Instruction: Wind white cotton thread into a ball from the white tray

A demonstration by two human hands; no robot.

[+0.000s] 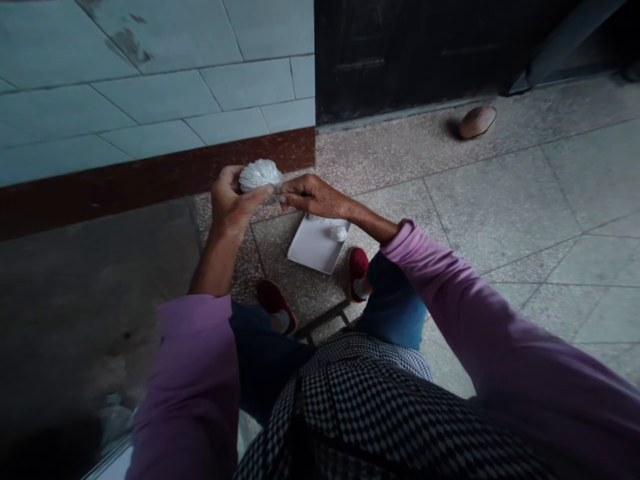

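Observation:
A rounded white bundle with a pleated, layered surface (pixel 260 175) is held up in front of me, above the floor. My left hand (pixel 234 200) is wrapped round its left side and underside, the thumb lying along its lower edge. At the bundle's right end my right hand (pixel 307 193) is closed in a pinch; what lies between those fingertips is too small to make out. Below the hands a shallow white tray (pixel 315 250) rests on the floor, with a small crumpled white piece (pixel 339 233) in it. Part of the tray's far side is hidden by my right hand.
A tiled wall (pixel 155 100) with a brown base strip rises ahead on the left. A dark door (pixel 380 60) stands to its right. On the terrazzo floor (pixel 500 180) lies a brownish rounded object (pixel 477 123). My red shoes (pixel 358 263) flank the tray.

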